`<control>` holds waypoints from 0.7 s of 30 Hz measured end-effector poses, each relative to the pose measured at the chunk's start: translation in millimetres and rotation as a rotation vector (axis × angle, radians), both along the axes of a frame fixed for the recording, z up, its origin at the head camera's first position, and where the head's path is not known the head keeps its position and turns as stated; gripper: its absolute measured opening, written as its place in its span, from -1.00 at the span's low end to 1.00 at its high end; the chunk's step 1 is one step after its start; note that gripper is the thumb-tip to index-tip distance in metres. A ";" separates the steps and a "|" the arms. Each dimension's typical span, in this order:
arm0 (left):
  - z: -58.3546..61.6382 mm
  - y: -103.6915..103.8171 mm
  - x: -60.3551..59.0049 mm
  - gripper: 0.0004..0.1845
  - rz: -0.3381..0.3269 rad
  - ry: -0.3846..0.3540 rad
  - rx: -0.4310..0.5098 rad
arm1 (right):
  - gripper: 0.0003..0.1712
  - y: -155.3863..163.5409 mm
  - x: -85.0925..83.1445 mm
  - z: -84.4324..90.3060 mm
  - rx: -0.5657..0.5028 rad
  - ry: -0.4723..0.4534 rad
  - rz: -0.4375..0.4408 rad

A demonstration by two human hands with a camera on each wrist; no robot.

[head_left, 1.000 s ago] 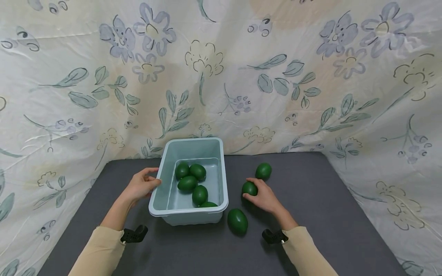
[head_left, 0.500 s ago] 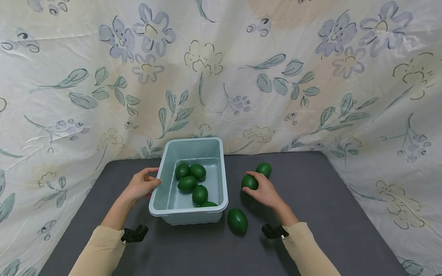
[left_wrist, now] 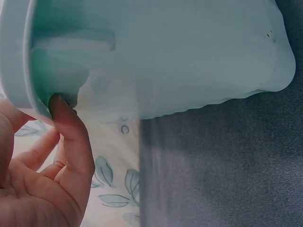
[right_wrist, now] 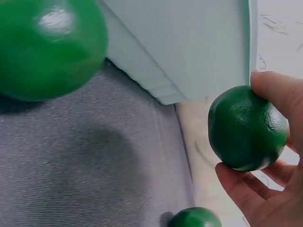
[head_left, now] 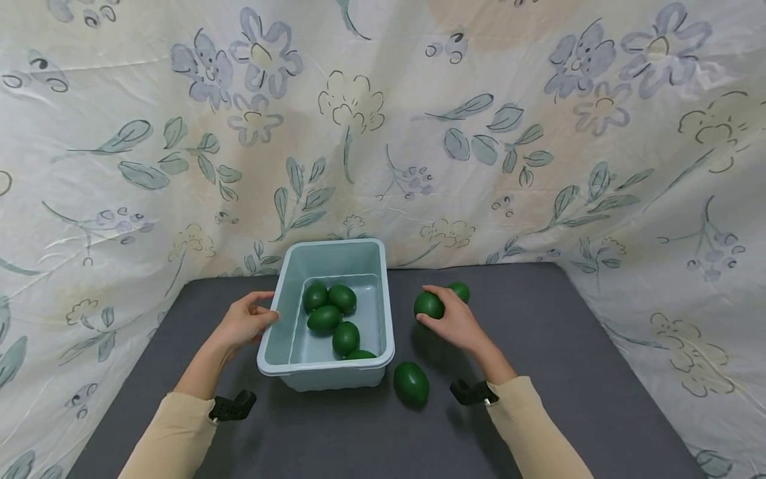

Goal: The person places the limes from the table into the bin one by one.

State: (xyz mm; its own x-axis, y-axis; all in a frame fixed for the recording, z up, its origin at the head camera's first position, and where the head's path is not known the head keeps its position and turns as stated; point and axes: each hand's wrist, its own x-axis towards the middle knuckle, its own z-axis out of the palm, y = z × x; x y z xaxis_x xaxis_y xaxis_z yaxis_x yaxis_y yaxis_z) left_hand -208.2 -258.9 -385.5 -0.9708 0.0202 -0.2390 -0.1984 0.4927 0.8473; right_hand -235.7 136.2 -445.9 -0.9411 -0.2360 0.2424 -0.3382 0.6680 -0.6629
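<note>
Nearest the camera, bottom centre, a loose green avocado (head_left: 411, 384) lies on the dark desk (head_left: 568, 372). Just above it the left hand (head_left: 242, 324) grips the pale blue tub's (head_left: 326, 368) left rim, thumb hooked over. Right of centre, the right hand (head_left: 457, 324) pinches another avocado (head_left: 429, 305) in curled fingertips, lifted off the desk. It looks smooth, hard and light, probably slippery, so cup it round the middle. One more fruit (head_left: 460, 291) sits behind.

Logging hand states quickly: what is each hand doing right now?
Left hand: holds the rim of the tub, thumb on its edge.
Right hand: grips a green fruit, lifted off the table.
</note>
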 end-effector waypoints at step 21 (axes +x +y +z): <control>-0.2 -0.8 0.8 -0.37 -0.006 0.005 -0.005 | -0.29 -15.5 -12.1 44.1 -0.048 -0.004 0.028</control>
State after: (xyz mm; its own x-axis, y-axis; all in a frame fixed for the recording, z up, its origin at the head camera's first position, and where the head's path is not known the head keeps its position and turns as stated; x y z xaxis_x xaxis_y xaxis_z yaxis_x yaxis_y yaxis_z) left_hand -207.4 -259.7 -385.8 -0.9719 0.0250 -0.2342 -0.1909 0.4985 0.8456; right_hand -247.8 120.7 -401.8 -0.9352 -0.2505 0.2505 -0.3538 0.6257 -0.6952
